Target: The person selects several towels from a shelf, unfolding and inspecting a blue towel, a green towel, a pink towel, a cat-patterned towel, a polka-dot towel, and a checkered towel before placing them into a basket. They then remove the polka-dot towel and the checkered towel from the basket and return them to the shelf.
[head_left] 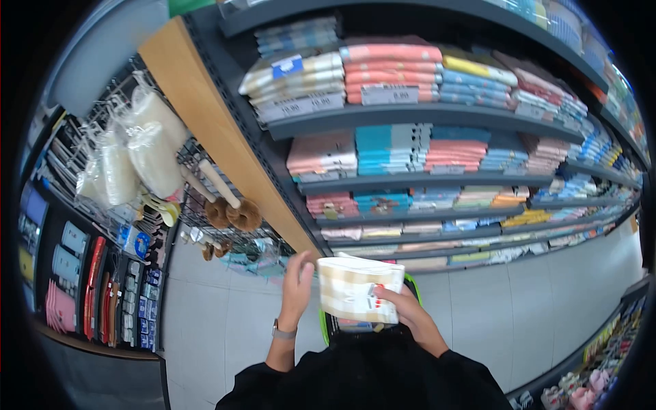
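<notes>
My right hand (pixel 410 316) grips a folded towel (pixel 345 290) at its right side, with the thumb lying over the front. The towel is white and beige in broad checks, with a small red and dark motif near the thumb. Just off the towel's left edge, my left hand (pixel 297 283) is raised with its fingers stretched up and holds nothing; a watch is on that wrist. Below the towel is a dark shopping basket with a bright green rim (pixel 324 329); some items show inside it, mostly hidden by the towel and my body.
Ahead, curved grey shelves (pixel 424 117) hold stacks of folded towels (pixel 393 75) with price labels. A wooden post (pixel 225 130) stands at their left end. Left of it hang white bagged items (pixel 154 154) and brown-headed brushes (pixel 244 214). Grey floor tiles (pixel 478 301) and another display (pixel 594 383) lie to the right.
</notes>
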`<state>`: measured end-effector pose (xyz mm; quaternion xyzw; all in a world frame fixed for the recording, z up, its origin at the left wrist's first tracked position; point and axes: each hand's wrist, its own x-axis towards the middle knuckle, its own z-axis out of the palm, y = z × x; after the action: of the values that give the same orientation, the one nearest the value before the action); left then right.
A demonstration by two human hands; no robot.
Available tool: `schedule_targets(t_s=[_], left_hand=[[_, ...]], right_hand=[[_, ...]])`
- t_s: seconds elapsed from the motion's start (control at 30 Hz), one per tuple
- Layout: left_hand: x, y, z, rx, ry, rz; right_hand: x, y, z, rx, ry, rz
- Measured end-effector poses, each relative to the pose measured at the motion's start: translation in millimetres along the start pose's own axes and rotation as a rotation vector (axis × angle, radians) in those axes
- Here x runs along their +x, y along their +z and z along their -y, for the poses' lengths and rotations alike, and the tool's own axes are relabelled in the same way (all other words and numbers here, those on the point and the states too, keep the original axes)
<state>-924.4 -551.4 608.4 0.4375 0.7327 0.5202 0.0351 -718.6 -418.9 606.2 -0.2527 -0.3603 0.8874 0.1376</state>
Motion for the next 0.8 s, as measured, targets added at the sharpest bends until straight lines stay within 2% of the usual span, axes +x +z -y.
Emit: schedule_targets(t_s=[0.07,0.1,0.17,0.3,0.37,0.4,0.53,0.67,0.7,0.8], left_hand=[[-13,4,15,-0.57,-0.419,0.238],[-19,6,10,-0.571,-0.408,0.228],[-23,10,-6,-1.035,-0.67,0.441],[1,6,-26,-0.993,-0.584,0.427],[25,-1,-41,-0.882,-0.408,0.243],[38,-7,-53,-0.883,-0.397,0.239],[92,-39,-105,-0.625,-0.085,0.128],[154,-61,-148,-0.561,0.15,0.058],[181,-68,-161,-0.647,0.14,0.061],[235,-83,-172,-0.782,0.034,0.161]], right_hand=[[4,-11,7,0.082,-0.037,-0.022],[6,-12,13,0.085,-0.04,-0.019],[10,-10,23,0.076,-0.051,-0.01],[15,5,44,0.01,-0.121,0.089],[16,21,64,-0.018,-0.161,0.168],[18,30,75,-0.024,-0.168,0.175],[28,63,122,-0.04,-0.315,0.214],[35,111,190,-0.051,-0.503,0.23],[43,130,226,-0.121,-0.527,0.314],[66,158,271,-0.157,-0.601,0.338]])
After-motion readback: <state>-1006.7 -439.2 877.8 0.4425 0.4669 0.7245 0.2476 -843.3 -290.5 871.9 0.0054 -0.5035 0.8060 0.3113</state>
